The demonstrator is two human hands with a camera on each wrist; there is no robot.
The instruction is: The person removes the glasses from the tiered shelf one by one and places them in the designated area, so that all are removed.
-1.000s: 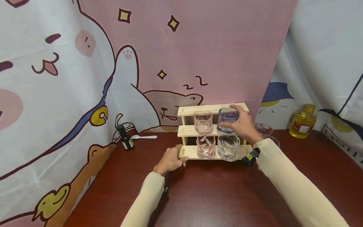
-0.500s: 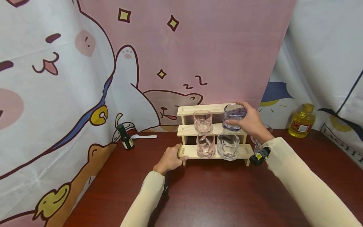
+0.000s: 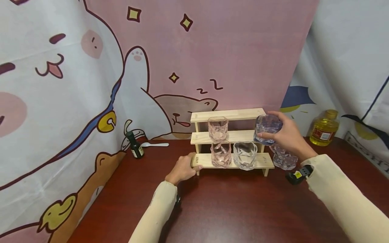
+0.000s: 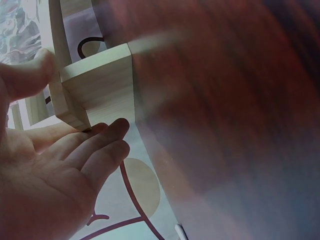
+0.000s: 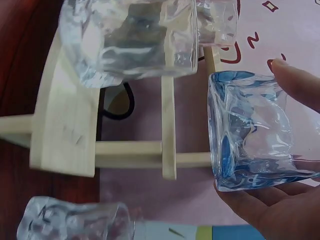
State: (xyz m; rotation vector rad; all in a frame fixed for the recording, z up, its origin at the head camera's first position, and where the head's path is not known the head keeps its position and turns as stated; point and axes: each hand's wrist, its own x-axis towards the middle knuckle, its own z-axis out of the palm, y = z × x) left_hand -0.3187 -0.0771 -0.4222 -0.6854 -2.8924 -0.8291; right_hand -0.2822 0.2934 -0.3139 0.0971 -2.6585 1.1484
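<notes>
In the right grip (image 3: 291, 137), blue-tinted glass (image 5: 255, 130), see-through, squarish, rippled, upright

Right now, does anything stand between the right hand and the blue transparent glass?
Nothing visible does: the right hand holds the blue transparent glass directly, thumb and fingers on opposite sides. The pale wooden three-tier rack stands close by, but no part of it comes between them.

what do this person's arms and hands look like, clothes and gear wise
Long, plain cream sleeves cover the left arm and right arm. The left hand and right hand are ungloved. A black device with a yellow mark sits at the right wrist; something dark barely shows at the left.
</notes>
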